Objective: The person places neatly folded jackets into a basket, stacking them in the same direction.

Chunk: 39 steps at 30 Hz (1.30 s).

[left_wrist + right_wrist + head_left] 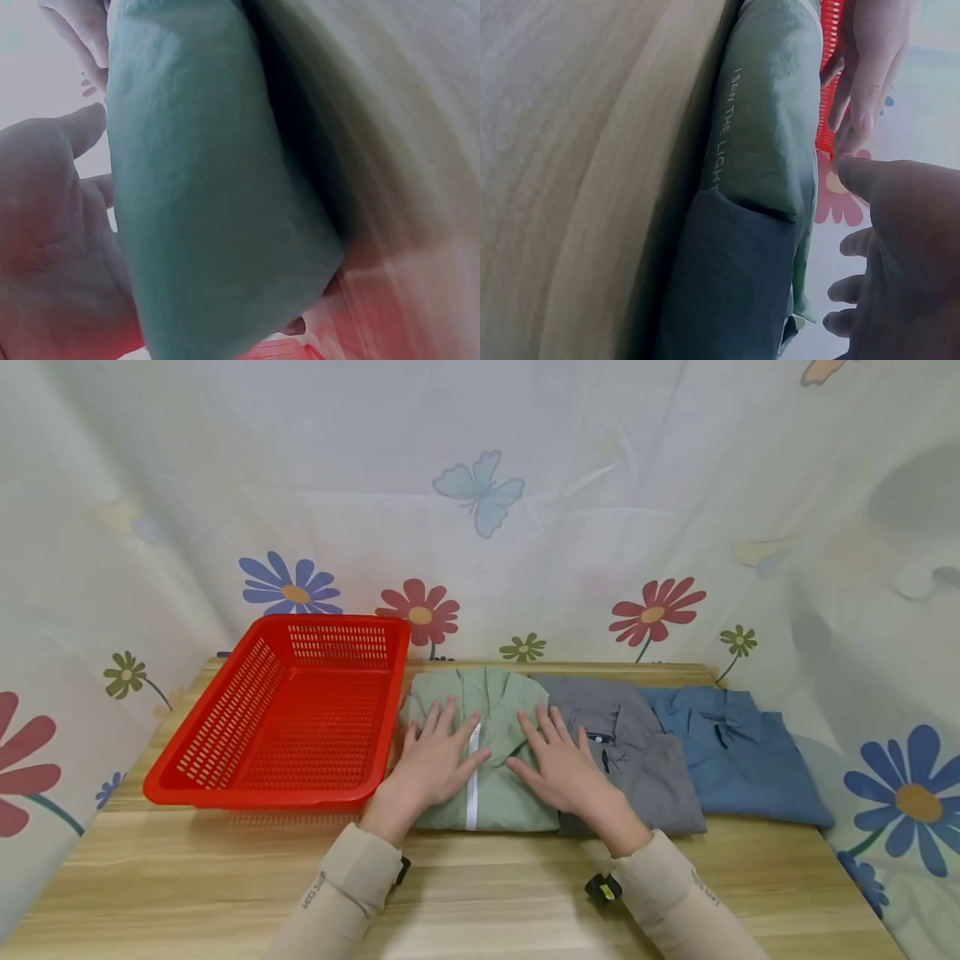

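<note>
A folded light green garment (pixel 495 693) with a white zip (pixel 472 789) down its front lies flat on the table. My left hand (pixel 427 768) is spread over its left half, fingers straight and apart. Over the right half, my right hand (pixel 566 768) is also spread, its outer side near a folded grey garment (pixel 652 777). Small lettering runs along the green garment's near edge (pixel 754 142) in the right wrist view. There, a narrow gap shows between the right fingers (pixel 847 289) and the cloth. Neither hand grips anything.
Left of the green garment stands a red plastic basket (pixel 273 797) with slotted walls and nothing inside. The grey garment lies partly over a folded blue garment (pixel 757 768) at the right. A flower-printed curtain (pixel 570 543) hangs behind the wooden table (pixel 480 885).
</note>
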Tool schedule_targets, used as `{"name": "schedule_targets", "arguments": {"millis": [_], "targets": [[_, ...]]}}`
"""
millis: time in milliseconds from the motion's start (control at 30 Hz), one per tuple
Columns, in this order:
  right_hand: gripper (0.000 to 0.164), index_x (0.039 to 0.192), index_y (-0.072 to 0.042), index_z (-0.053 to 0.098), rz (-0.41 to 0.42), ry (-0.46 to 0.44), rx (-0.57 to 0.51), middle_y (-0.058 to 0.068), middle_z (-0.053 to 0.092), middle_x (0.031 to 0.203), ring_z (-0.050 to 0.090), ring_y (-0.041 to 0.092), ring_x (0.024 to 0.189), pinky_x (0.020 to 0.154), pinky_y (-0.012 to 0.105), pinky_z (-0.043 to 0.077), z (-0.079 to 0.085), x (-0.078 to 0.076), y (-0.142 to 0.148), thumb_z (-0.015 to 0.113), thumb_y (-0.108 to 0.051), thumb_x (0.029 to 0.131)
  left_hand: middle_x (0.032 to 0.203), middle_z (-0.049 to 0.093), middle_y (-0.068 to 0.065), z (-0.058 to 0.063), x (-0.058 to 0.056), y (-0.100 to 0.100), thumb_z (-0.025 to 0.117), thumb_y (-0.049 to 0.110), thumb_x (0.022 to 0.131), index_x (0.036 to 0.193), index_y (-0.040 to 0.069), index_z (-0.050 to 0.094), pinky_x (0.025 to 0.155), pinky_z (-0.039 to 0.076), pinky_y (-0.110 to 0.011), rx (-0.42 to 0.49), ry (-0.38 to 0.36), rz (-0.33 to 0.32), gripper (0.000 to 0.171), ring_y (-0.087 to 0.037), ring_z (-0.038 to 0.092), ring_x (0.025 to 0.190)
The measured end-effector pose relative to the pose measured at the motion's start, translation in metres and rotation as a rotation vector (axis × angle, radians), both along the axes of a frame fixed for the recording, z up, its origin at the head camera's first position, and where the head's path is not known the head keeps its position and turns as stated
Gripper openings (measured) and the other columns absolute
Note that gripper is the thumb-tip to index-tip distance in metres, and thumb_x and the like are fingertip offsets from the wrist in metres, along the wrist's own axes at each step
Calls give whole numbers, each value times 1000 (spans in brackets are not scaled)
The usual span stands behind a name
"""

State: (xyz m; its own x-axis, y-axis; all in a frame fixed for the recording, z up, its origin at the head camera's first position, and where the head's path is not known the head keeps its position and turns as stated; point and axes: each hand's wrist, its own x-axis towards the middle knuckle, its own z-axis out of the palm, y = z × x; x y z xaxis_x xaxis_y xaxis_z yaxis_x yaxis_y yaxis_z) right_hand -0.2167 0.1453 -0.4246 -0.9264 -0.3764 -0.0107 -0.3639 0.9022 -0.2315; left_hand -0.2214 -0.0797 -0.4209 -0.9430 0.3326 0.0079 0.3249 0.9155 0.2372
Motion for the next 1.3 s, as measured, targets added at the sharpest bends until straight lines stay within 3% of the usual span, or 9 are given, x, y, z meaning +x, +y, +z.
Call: {"name": "schedule_targets", "arguments": {"millis": [167,300,433,633,867,1100,1167,1300], "targets": [[76,165,-16,20,-13,1,-46,22,8,168,7,39,154,114,72,15,-1,-1,1,47,-55,106,167,16,-25,-1,0,-2,49,54,104,160,17,39,113,24,-70,32,32,48,68,-48,16,151],[74,164,-13,24,-13,6,-109,25,12,167,12,42,153,113,71,22,-2,-2,3,48,-52,106,166,15,-27,-1,2,-4,55,50,103,159,15,40,112,26,-70,108,15,93,68,-49,18,150],[70,161,-6,32,-14,55,-167,31,27,161,28,47,147,110,67,33,-2,-3,4,51,-46,107,165,13,-27,-3,3,-5,63,43,100,158,13,41,112,25,-72,201,-29,147,68,-48,14,150],[65,155,-2,43,-116,117,-180,29,52,139,47,48,129,97,66,44,-1,-2,6,55,-42,105,165,8,-29,-8,5,-5,66,37,98,158,9,38,112,23,-72,314,-85,223,72,-49,10,150],[66,155,-1,41,-177,48,-172,33,50,137,48,49,126,94,61,47,1,-5,8,55,-43,106,164,1,-34,-9,5,-5,65,36,99,159,8,34,115,19,-68,367,-102,301,73,-54,8,149],[68,156,-1,38,-162,-16,-170,31,49,146,48,48,132,103,61,43,-2,-8,7,53,-44,106,161,4,-39,-9,4,-7,63,36,100,162,4,21,114,29,-63,384,-133,387,82,-58,30,140],[68,157,-1,37,-153,-27,-173,29,51,146,51,46,130,102,60,45,-3,-9,7,53,-44,106,160,6,-41,-10,3,-8,63,37,100,163,4,18,114,28,-64,386,-140,405,84,-58,28,141],[70,157,-1,35,-145,-54,-190,28,57,139,59,44,121,95,58,50,-4,-10,6,54,-44,106,161,1,-39,-12,1,-10,63,37,99,164,5,15,117,20,-64,429,-142,420,87,-55,13,147]]}}
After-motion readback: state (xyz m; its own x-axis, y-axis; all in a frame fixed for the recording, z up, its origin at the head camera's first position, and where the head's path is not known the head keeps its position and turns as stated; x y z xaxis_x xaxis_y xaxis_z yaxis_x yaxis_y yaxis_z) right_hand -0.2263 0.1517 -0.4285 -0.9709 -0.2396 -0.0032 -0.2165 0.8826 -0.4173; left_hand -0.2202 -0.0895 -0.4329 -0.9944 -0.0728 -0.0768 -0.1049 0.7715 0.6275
